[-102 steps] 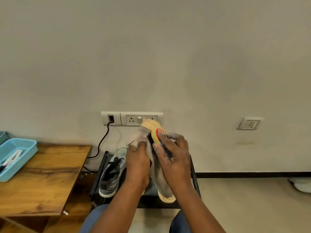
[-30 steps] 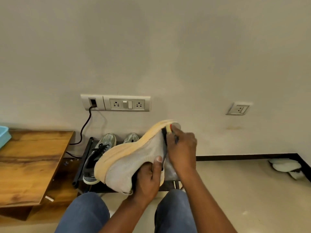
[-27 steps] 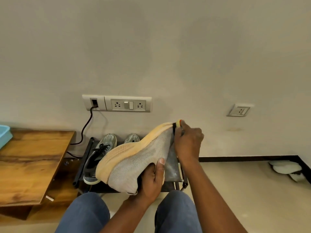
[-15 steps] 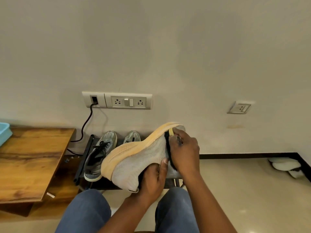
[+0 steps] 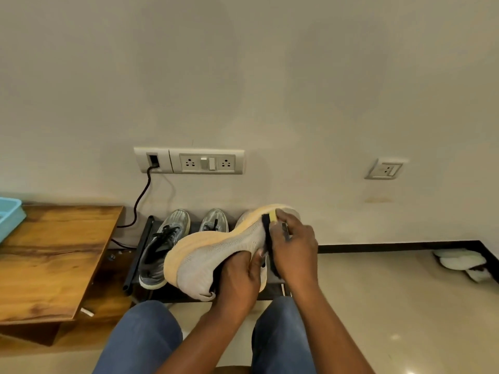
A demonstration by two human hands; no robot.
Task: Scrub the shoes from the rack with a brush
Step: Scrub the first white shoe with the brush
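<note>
Right now the right hand (image 5: 294,247) is clenched around a brush (image 5: 267,228), its dark bristles pressed to the toe end of a knit shoe (image 5: 221,247) just right of frame centre. The left hand (image 5: 237,279) grips that shoe from below at the collar, thumb on the fabric, sole turned up and left. Compared with half a second ago, the brush sits about where it was on the toe after a stroke out past the tip a moment earlier; my read is that scrubbing of this shoe is mid-way, working back and forth at the front. Behind, low centre, the rack (image 5: 140,255) holds a grey pair (image 5: 162,247), apparently untouched. A table (image 5: 54,260) fills the lower left. No brand or writing is legible anywhere.
</note>
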